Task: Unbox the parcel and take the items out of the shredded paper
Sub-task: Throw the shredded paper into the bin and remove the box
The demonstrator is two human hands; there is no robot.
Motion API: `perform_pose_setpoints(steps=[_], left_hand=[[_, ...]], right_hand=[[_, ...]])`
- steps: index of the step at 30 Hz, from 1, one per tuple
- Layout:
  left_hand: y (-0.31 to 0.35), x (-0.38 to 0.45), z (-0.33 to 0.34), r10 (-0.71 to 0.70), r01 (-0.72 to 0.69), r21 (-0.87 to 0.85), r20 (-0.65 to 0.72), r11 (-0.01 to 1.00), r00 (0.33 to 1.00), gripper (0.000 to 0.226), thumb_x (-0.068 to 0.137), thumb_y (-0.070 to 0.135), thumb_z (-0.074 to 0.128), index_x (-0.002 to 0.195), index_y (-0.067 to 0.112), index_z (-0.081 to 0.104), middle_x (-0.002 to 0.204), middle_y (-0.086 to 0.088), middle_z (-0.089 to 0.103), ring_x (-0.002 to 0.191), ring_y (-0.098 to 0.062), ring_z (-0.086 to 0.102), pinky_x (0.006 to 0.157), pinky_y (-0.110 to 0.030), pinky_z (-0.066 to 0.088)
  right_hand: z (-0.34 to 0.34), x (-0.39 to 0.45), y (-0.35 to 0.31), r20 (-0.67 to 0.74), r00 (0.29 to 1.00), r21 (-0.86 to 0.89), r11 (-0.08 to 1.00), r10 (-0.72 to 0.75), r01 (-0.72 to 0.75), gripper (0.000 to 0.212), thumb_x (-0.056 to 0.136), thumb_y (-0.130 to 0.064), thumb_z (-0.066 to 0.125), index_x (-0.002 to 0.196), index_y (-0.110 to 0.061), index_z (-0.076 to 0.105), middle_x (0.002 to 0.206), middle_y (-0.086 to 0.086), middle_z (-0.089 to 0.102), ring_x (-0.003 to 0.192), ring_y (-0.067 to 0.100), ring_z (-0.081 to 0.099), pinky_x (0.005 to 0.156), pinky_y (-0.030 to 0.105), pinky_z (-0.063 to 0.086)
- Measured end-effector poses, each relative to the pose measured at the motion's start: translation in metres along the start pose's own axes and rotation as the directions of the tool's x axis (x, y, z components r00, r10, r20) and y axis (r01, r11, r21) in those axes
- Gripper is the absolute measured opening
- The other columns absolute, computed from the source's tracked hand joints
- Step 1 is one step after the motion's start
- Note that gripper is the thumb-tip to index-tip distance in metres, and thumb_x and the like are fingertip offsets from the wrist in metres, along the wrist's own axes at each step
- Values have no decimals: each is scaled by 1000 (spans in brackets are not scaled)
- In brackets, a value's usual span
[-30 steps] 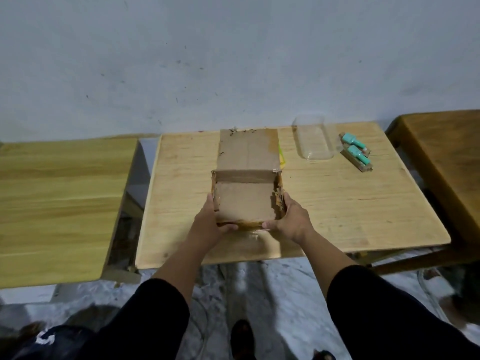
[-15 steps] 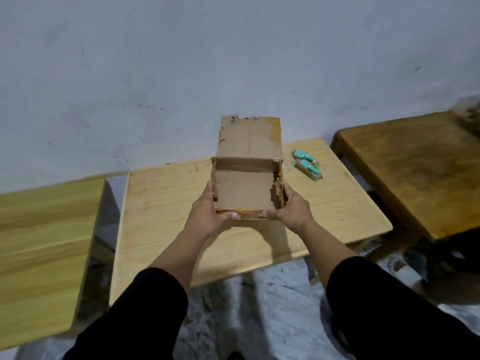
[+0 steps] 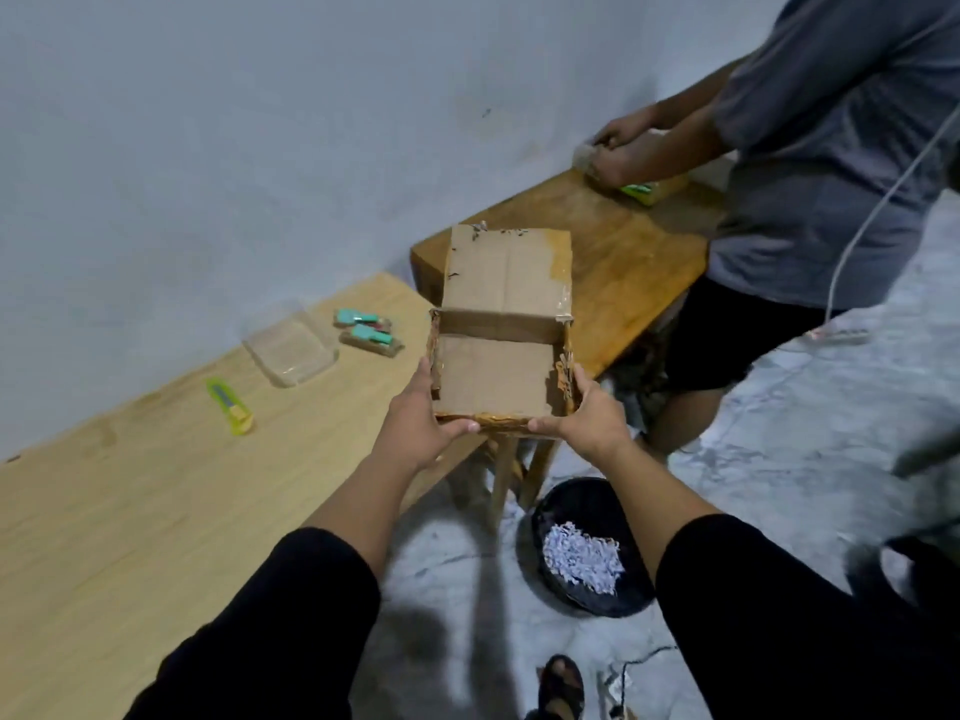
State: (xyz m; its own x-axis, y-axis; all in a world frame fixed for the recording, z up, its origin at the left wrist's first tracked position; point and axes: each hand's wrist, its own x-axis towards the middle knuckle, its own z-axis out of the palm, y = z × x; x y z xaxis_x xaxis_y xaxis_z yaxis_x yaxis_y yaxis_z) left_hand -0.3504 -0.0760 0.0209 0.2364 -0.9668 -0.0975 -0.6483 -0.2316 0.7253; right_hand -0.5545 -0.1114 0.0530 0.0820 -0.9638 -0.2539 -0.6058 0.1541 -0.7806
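I hold an open cardboard box [image 3: 496, 374] in the air past the right end of the light wooden table [image 3: 156, 511]. Its lid flap stands up at the far side and its inside shows bare cardboard. My left hand [image 3: 415, 423] grips the box's left near corner and my right hand [image 3: 589, 418] grips its right near corner. Two teal packaged items [image 3: 366, 332] lie on the table by the wall, next to a clear plastic lid [image 3: 291, 345]. White shredded paper [image 3: 582, 556] lies in a black bin [image 3: 571, 501] on the floor below the box.
A yellow-green utility knife [image 3: 228, 405] lies on the table. A darker wooden table [image 3: 623, 252] stands beyond the box. Another person [image 3: 810, 174] in a grey shirt stands at it, handling a package [image 3: 644, 184]. A white cable and power strip [image 3: 841, 334] lie on the floor.
I lifted the box off the table and carried it to the right. My view swung right, bringing the bin with shredded paper, the knife and the other person into sight.
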Motion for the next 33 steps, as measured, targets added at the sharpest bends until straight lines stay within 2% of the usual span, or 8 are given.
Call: perform_pose_setpoints(steps=[5, 11, 15, 19, 23, 27, 30, 33], left_hand=[[51, 15, 83, 75, -74, -11, 171, 997, 982, 112, 63, 38, 83, 147, 23, 11, 143, -6, 47, 129, -26, 45, 110, -38, 36], [85, 22, 169, 82, -99, 32, 347, 995, 934, 113, 68, 37, 80, 148, 15, 3, 147, -9, 40, 131, -25, 41, 111, -36, 33], [93, 26, 209, 37, -84, 91, 433, 992, 901, 108, 72, 38, 77, 148, 13, 5, 147, -10, 37, 134, -28, 36, 108, -34, 31], [95, 35, 239, 100, -145, 64, 459, 987, 883, 98, 65, 31, 83, 141, 10, 25, 130, -8, 53, 120, -29, 51, 88, -27, 40], [100, 50, 261, 42, -137, 139, 538, 981, 842, 101, 68, 33, 79, 144, 14, 16, 139, -10, 40, 127, -29, 41, 99, -41, 42], [110, 63, 281, 3, -216, 280, 604, 935, 797, 89, 84, 35, 64, 148, 10, 6, 155, -9, 14, 140, -27, 24, 109, -40, 32], [118, 71, 290, 4, -268, 359, 591, 894, 807, 79, 90, 37, 56, 147, 11, 9, 155, -9, 17, 141, -26, 22, 111, -41, 33], [126, 76, 292, 15, -300, 411, 570, 861, 821, 69, 94, 36, 49, 147, 10, 13, 154, -11, 20, 142, -26, 21, 112, -38, 29]], right_hand=[[-64, -5, 70, -108, 987, 50, 992, 118, -113, 100, 63, -19, 84, 144, -15, 25, 141, 7, 48, 126, 22, 45, 99, 24, 36], [-107, -1, 148, -158, 952, 70, 964, 264, -256, 103, 62, -22, 85, 144, -17, 24, 137, 8, 51, 122, 24, 49, 96, 24, 37], [-117, 8, 191, -136, 930, 92, 939, 340, -330, 101, 61, -21, 86, 143, -19, 28, 130, 6, 56, 116, 23, 53, 93, 21, 38], [-122, 24, 221, -93, 914, 102, 917, 395, -385, 97, 60, -21, 86, 140, -18, 33, 126, 2, 58, 113, 23, 54, 91, 23, 41], [-123, 44, 237, -10, 923, 86, 920, 385, -383, 101, 62, -14, 85, 143, -16, 25, 128, 3, 50, 119, 26, 49, 91, 25, 42], [-126, 66, 243, 45, 939, -152, 931, 341, -331, 84, 78, -21, 72, 143, -7, 20, 146, 13, 34, 133, 30, 35, 102, 28, 34], [-132, 81, 245, 102, 932, -362, 885, 349, -292, 83, 86, -33, 60, 146, -9, 8, 156, 11, 13, 142, 27, 21, 111, 36, 28], [-139, 93, 240, 136, 931, -514, 828, 338, -225, 81, 89, -35, 56, 147, -12, 5, 157, 7, 9, 144, 23, 14, 112, 39, 30]])
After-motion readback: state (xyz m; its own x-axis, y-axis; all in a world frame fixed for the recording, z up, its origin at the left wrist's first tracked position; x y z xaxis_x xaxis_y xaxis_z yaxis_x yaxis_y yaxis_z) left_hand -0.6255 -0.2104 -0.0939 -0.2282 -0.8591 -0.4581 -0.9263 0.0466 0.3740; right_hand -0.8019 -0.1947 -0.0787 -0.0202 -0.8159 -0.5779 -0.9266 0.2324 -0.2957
